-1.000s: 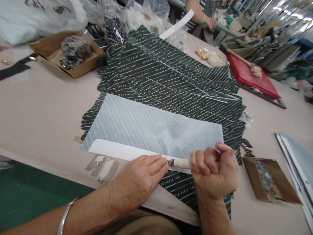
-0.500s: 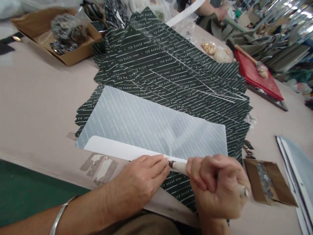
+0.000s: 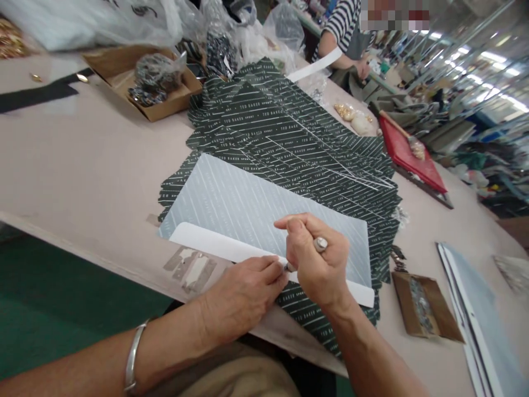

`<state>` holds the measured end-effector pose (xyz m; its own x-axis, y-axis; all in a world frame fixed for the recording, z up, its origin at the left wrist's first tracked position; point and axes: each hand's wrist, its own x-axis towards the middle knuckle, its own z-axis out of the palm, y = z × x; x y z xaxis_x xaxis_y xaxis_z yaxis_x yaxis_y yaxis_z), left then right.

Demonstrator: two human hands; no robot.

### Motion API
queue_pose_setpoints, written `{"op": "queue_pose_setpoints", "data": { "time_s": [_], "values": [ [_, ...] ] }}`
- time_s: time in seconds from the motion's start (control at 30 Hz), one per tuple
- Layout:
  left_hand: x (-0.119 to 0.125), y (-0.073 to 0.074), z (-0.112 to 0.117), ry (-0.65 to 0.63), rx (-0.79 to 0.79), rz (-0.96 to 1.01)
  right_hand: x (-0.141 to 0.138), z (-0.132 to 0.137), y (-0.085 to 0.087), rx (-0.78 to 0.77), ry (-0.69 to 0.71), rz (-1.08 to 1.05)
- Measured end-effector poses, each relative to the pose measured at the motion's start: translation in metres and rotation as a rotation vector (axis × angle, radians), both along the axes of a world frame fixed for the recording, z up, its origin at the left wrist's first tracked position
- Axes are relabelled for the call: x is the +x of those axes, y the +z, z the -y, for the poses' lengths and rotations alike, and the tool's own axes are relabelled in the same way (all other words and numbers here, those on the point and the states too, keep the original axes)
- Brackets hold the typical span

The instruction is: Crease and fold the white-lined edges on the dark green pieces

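My right hand (image 3: 316,264) is closed around a pale-handled tool (image 3: 320,243), held upright with its tip down at the white folded strip (image 3: 215,246) along the near edge of a grey-blue striped sheet (image 3: 256,212). My left hand (image 3: 243,295) lies beside it, fingers curled, fingertips pressing the white strip next to the tool tip. The sheet rests on a spread pile of dark green printed paper sheets (image 3: 297,138). A silver bangle (image 3: 133,355) is on my left wrist.
A cardboard box (image 3: 163,105) with bagged items stands at the back left; a small open carton (image 3: 425,306) of small parts lies right. A red board (image 3: 407,154) and a stack of sheets (image 3: 475,309) are farther right. Another person in a striped top (image 3: 345,30) works across the table.
My right hand has turned the tool from lying flat along the fold to standing upright, and moved left toward my left hand. My view shifted slightly.
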<state>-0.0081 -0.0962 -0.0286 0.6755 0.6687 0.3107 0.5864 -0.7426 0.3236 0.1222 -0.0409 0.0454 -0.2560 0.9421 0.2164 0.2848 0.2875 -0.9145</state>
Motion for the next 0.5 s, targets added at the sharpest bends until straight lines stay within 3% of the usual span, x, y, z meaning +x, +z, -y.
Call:
{"op": "queue_pose_setpoints", "data": {
  "time_s": [0.33, 0.43, 0.5],
  "values": [
    [0.010, -0.029, 0.005, 0.081, -0.046, 0.087, -0.024, 0.004, 0.009, 0.173, 0.145, 0.270],
    [0.009, -0.026, 0.003, 0.053, -0.066, 0.089, -0.015, 0.007, 0.004, 0.194, 0.146, 0.266],
    [0.005, -0.018, 0.001, 0.018, -0.070, 0.077, -0.005, 0.007, -0.001, 0.134, 0.059, 0.195]
  ]
}}
